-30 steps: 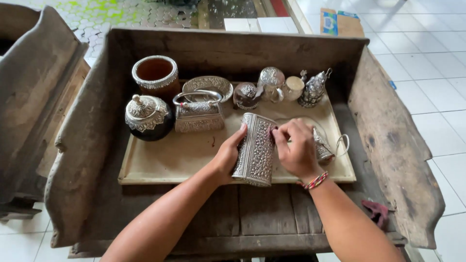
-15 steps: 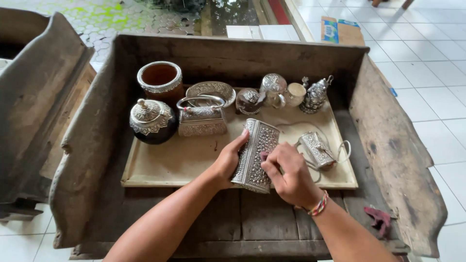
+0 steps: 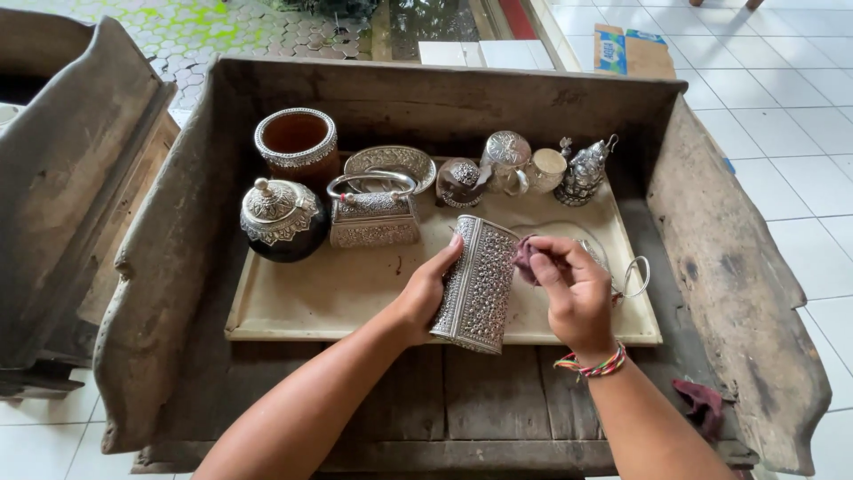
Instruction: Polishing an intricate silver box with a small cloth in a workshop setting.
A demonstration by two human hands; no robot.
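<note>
Resting in left hand [image 3: 425,293] grip, silver cuff [image 3: 475,284]

bare tray [image 3: 338,298] front left open, silver vessels [image 3: 373,213] crowding back, wooden trough walls [image 3: 737,258] flanking

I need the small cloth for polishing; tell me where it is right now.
In the head view, the small dark cloth is pinched in the right hand, against the right side of the embossed silver cuff that the left hand holds above the tray.

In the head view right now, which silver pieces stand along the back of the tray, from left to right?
Round lidded pot → handled silver box → small dark jar → domed cup → ornate little teapot.
</note>
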